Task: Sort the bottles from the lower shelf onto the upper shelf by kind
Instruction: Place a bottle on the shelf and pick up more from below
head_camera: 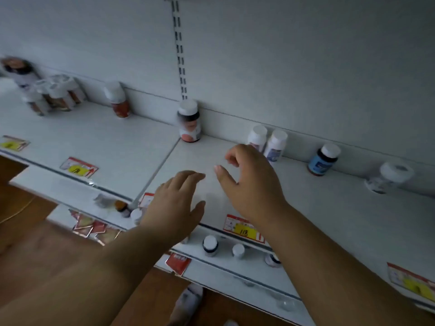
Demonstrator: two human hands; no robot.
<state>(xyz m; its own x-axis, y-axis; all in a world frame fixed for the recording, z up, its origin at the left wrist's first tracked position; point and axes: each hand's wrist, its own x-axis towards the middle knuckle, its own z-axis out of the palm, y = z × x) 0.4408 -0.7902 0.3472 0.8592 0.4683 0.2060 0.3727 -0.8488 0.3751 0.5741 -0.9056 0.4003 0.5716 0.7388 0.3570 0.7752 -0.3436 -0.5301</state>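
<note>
Both my hands hover over the upper shelf [117,142] and hold nothing. My left hand [176,198] is flat with straight fingers. My right hand [249,180] has loosely curled fingers, just in front of two white bottles [267,143] by the back wall. Also on the upper shelf stand a red-labelled bottle [190,121], another red one [118,100], a cluster of several white-capped bottles [55,94], a blue-labelled bottle [323,160] and a clear white-capped bottle [388,177]. Small bottles [210,244] remain on the lower shelf [235,276], partly hidden by my arms.
Red and yellow price tags [242,228] line the shelf edges. A slotted metal upright [180,57] runs up the back wall. Wooden floor [28,222] lies at lower left, with a socked foot [188,302] below the shelves.
</note>
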